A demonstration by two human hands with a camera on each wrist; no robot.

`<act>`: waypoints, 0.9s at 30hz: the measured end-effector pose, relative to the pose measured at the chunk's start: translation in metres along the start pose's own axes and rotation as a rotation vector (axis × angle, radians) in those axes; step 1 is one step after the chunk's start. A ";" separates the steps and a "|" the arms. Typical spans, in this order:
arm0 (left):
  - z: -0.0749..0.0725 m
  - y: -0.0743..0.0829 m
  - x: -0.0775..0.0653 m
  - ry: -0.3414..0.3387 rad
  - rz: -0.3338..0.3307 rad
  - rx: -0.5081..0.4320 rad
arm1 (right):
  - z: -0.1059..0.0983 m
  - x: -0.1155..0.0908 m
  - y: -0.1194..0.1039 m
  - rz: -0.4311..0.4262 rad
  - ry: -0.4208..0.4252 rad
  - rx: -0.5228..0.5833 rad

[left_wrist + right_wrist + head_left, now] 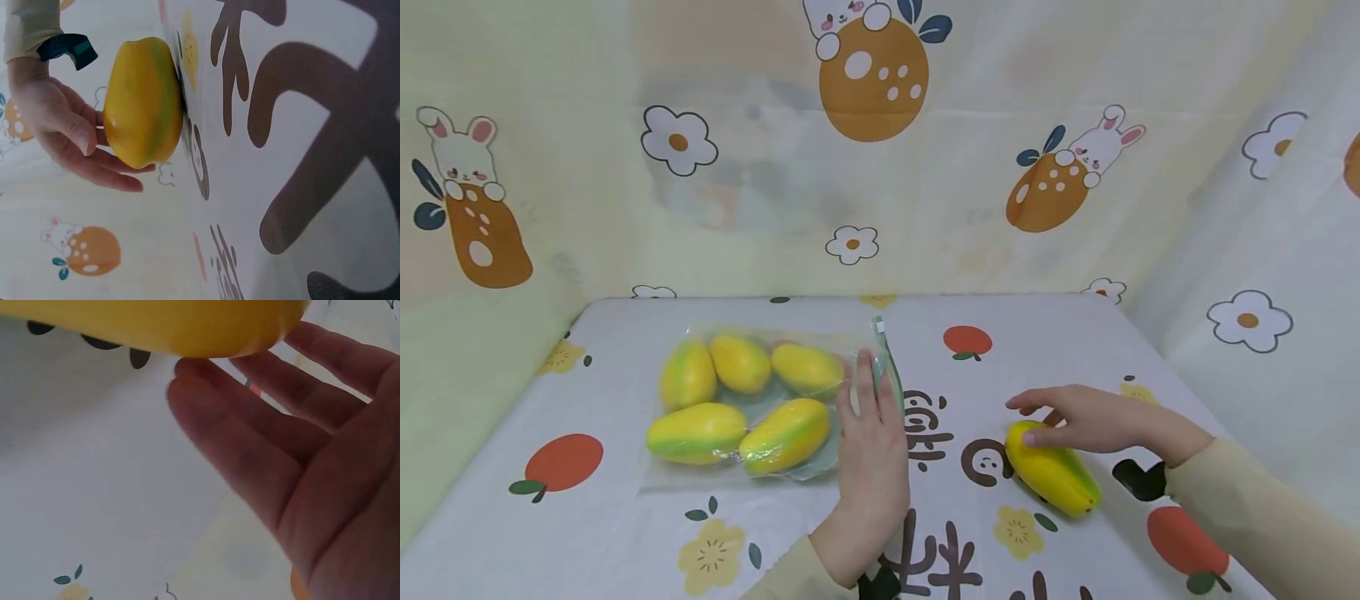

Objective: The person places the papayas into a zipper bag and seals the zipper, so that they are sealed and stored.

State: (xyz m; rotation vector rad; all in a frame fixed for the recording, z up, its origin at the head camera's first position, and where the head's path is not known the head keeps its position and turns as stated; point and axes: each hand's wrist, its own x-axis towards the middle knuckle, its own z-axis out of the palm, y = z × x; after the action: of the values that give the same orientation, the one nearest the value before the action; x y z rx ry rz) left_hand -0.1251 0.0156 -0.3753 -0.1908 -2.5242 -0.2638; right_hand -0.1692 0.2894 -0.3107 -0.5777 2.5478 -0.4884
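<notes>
A clear plastic zip bag (pixel 662 477) lies flat on the left, with several yellow-green papayas (pixel 696 433) inside. Straight fingers of my left hand (pixel 872 454) rest on the bag's right end, close by its green zip strip (pixel 889 358). On the right, a single papaya (pixel 1054 475) lies on the tablecloth. My right hand (pixel 1090 419) is over its far end, fingers loosely bent and spread. In the left wrist view the right hand (pixel 65 128) shows beside the papaya (pixel 145 103). From the right wrist, fingertips (pixel 194 400) appear right at the papaya's (pixel 206 331) rounded end.
A white tablecloth (pixel 602 542) printed with fruit, flowers and dark lettering covers the table. Cream curtains (pixel 760 242) with rabbit prints hang behind it and along both sides. Dark wrist straps (pixel 1138 481) sit at the cuffs.
</notes>
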 end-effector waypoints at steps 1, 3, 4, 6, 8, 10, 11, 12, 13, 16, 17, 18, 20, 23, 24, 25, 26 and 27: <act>0.000 0.000 0.000 -0.004 -0.002 -0.005 | -0.001 0.002 -0.003 0.011 -0.015 -0.021; -0.001 -0.001 0.001 -0.011 -0.006 -0.013 | -0.002 0.007 -0.008 0.032 -0.049 -0.059; -0.001 -0.002 0.001 -0.013 -0.008 -0.021 | -0.004 0.009 -0.011 0.042 -0.068 -0.079; -0.002 -0.002 0.001 -0.017 -0.010 -0.027 | -0.005 0.012 -0.017 0.059 -0.104 -0.117; -0.002 -0.003 0.001 -0.021 -0.010 -0.026 | -0.006 0.016 -0.023 0.079 -0.130 -0.152; -0.003 -0.003 0.001 -0.028 -0.011 -0.028 | -0.005 0.019 -0.027 0.094 -0.143 -0.189; -0.003 -0.003 0.001 -0.032 -0.012 -0.029 | -0.004 0.020 -0.029 0.104 -0.146 -0.205; -0.003 -0.003 0.001 -0.036 -0.014 -0.031 | -0.004 0.022 -0.030 0.114 -0.149 -0.218; -0.004 -0.003 0.001 -0.041 -0.015 -0.031 | -0.003 0.023 -0.030 0.121 -0.150 -0.229; -0.005 -0.002 0.001 -0.059 -0.023 -0.037 | -0.002 0.025 -0.030 0.137 -0.153 -0.254; -0.006 -0.002 0.001 -0.063 -0.025 -0.038 | -0.001 0.025 -0.029 0.141 -0.154 -0.256; -0.006 -0.002 0.001 -0.067 -0.029 -0.042 | -0.001 0.025 -0.028 0.145 -0.156 -0.256; -0.007 -0.001 0.002 -0.078 -0.033 -0.043 | -0.002 0.025 -0.026 0.150 -0.158 -0.256; -0.007 0.000 0.002 -0.082 -0.036 -0.043 | -0.003 0.024 -0.023 0.151 -0.158 -0.238; -0.007 -0.001 0.002 -0.080 -0.033 -0.039 | -0.003 0.023 -0.022 0.151 -0.156 -0.227; -0.006 -0.001 0.002 -0.080 -0.027 -0.029 | -0.003 0.022 -0.021 0.153 -0.153 -0.211; -0.006 -0.001 0.002 -0.078 -0.025 -0.026 | -0.004 0.022 -0.019 0.151 -0.145 -0.197; -0.006 -0.001 0.002 -0.076 -0.019 -0.020 | -0.004 0.021 -0.018 0.145 -0.135 -0.177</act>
State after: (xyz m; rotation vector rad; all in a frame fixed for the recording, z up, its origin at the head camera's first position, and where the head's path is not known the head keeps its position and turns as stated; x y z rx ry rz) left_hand -0.1240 0.0135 -0.3692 -0.1886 -2.6009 -0.2949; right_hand -0.1823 0.2655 -0.3072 -0.4659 2.4957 -0.1687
